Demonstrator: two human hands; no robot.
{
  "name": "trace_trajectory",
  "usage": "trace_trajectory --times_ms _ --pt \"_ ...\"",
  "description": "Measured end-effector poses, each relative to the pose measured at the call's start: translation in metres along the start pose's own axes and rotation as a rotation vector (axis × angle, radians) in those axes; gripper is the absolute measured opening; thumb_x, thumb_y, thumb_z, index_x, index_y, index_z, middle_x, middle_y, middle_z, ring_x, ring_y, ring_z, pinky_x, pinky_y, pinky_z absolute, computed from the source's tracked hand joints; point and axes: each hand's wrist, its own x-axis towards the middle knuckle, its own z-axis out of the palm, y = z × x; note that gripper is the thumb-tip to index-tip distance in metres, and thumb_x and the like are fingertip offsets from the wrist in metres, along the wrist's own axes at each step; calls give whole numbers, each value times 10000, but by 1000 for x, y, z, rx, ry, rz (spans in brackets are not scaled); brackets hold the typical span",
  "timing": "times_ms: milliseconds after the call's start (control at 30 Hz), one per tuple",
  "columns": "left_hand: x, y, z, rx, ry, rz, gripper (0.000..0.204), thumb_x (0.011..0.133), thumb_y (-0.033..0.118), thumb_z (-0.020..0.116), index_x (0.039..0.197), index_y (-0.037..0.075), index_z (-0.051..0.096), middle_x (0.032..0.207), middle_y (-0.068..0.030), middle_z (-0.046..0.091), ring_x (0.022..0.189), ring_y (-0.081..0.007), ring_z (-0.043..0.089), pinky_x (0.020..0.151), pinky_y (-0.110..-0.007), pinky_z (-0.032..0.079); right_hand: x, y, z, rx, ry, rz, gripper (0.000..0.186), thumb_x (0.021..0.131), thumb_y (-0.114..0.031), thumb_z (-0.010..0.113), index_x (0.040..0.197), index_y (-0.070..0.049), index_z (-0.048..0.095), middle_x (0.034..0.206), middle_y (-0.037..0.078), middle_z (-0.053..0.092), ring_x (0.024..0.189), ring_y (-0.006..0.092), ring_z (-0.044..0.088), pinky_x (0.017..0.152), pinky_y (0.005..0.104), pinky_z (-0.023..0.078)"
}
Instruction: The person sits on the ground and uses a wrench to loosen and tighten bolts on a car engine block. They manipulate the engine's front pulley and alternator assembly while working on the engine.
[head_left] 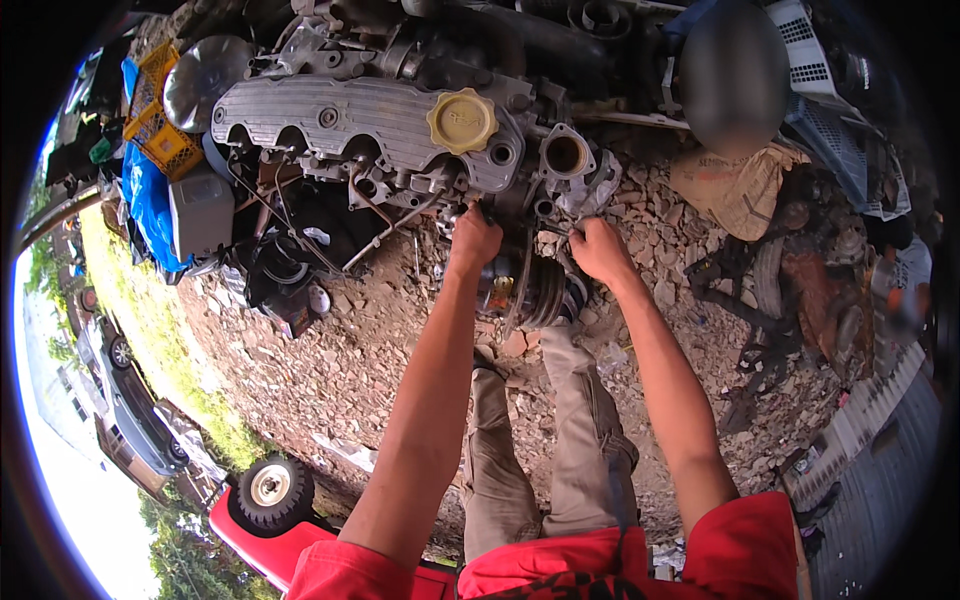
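1. Across the top of the head view lies the engine [350, 125]. Left hand [476, 238] and right hand [600, 250] are at its near side, fingers curled; cannot tell what either grasps.
2. Risk, as judged: knuckles could scrape on hard metal edges if a grip slipped; loose footing could cause it.
3. Surface: uneven stones [300, 390]. Surroundings: open yard, yellow crate [170, 120] left, corrugated sheet [880, 490] lower right, red vehicle [265, 548] lower left.

The ribbed valve cover [300, 122] was dull metal, its oil filler cap [462, 121] matt plastic, the near gravel [300, 375] rough stone.
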Motion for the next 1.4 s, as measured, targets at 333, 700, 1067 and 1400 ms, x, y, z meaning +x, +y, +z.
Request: trace_trajectory --times_ms 333,700,1067,1400 --pt "3 1 -1 -82 -11 56 494 690 127 566 1119 -117 556 1011 -345 626 1008 -470 597 897 -451 502 77 -12 -16 136 -640 259 143 828 -7 500 835 50 631 680 111 635 506 182 571 412 327 442" --pt "-1 3 -1 -71 41 88 425 691 121 561 1037 -126 585 916 -351 632 944 -478 611 840 -467 519 -31 -9 83 -187 299 -83 260 835 -81 536 1066 10 612 1093 301 610 1032 417 595 891 494 460" --pt "-3 6 -3 -87 49 59 409 765 162 538 1123 -23 607 989 -327 634 1004 -480 589 866 -500 481 15 43 64 447 -140 265 222 785 -121 536 827 58 662 788 239 673 798 357 679 743 441 504" --pt "2 0 0 -55 -13 -2 461 755 197 567 1180 21 602 1069 -296 638 1065 -456 580 907 -471 476 50 -5 15 12 -502 78 197 695 -74 541 763 54 676 752 197 650 691 276 639 620 396 468"
